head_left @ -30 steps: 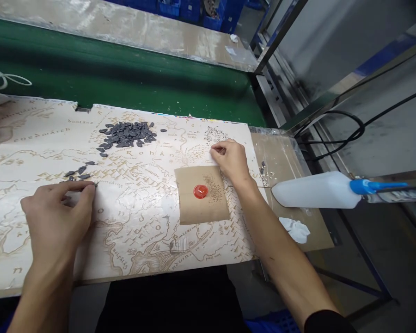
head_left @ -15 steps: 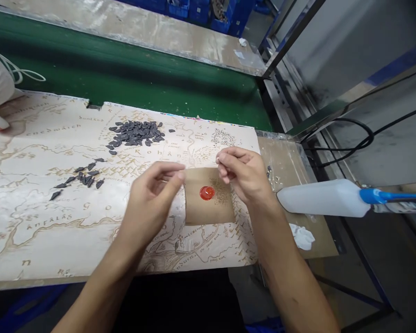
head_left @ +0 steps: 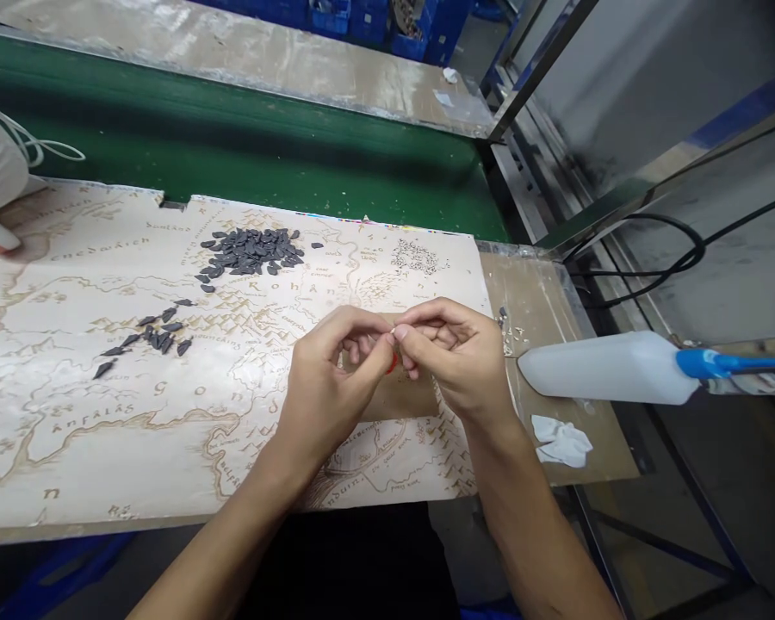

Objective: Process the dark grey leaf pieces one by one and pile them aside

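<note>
My left hand [head_left: 332, 379] and my right hand [head_left: 449, 357] meet above a sheet of brown kraft paper [head_left: 404, 398], their fingertips almost touching. A tiny pale seed [head_left: 393, 331] sits at my right fingertips. I cannot tell whether my left fingers hold it too. My hands hide most of a red disc [head_left: 393, 364] and the seeds on the paper. On the printed map mat [head_left: 135, 430] lie a heap of dark grey seeds [head_left: 249, 251], a looser scatter of them [head_left: 155, 336] and a patch of small pale seeds [head_left: 418, 257].
A white plastic bottle with a blue nozzle [head_left: 607, 368] lies at the right, beside a crumpled white tissue [head_left: 561, 441] on a scuffed board [head_left: 536, 293]. A green belt [head_left: 232, 164] runs behind the mat. Blue crates [head_left: 362, 17] stand farther back.
My left hand has moved right from beside the scattered dark seeds to the paper. My hands have come together over the paper and now cover most of the red disc.
</note>
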A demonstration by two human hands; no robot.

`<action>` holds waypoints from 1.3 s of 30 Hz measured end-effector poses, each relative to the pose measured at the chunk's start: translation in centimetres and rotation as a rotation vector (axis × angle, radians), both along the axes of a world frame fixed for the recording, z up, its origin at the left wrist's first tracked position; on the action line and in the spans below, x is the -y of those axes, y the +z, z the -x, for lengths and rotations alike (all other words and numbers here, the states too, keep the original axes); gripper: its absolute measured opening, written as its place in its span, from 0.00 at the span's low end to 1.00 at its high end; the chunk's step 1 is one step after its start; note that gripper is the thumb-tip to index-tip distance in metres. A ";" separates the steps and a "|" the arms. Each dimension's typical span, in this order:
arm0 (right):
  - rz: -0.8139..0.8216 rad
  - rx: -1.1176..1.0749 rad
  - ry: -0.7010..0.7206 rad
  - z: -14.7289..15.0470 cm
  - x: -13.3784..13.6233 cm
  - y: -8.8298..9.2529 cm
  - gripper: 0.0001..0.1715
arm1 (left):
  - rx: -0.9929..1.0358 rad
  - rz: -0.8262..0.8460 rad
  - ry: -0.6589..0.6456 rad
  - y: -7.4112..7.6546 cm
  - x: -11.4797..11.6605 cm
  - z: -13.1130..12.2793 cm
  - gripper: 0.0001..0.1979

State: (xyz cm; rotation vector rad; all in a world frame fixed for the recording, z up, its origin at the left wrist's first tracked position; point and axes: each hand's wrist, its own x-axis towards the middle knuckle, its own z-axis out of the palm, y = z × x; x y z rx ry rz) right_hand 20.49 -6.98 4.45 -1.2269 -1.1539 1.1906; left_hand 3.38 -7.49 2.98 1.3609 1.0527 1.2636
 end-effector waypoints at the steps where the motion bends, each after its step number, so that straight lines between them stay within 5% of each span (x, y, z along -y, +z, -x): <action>1: 0.001 0.001 0.002 0.0 0.0 0.0 0.12 | 0.005 0.015 0.001 0.0 0.0 0.0 0.03; 10: 0.000 0.080 0.063 -0.6 -0.5 -0.7 0.10 | 0.052 0.157 -0.055 -1.3 -0.4 -0.3 0.04; 13: -0.050 0.184 0.038 -1.3 -0.3 -1.0 0.07 | -0.104 0.090 -0.070 -1.8 -1.8 0.9 0.05; 18: -0.022 0.374 0.041 -2.5 1.1 -2.1 0.06 | -0.769 -0.111 0.305 -3.6 -6.6 6.1 0.09; 22: -0.020 0.511 0.076 -2.5 2.4 -2.8 0.06 | -0.925 -0.113 0.449 -5.2 -9.7 9.0 0.09; 30: -0.109 0.685 0.127 -2.1 3.1 -2.8 0.09 | -0.950 -0.118 0.392 -5.2 -10.8 9.5 0.06; 39: -0.151 0.749 0.108 -2.2 3.1 -3.1 0.08 | -0.430 0.140 0.331 -2.2 -7.7 9.9 0.03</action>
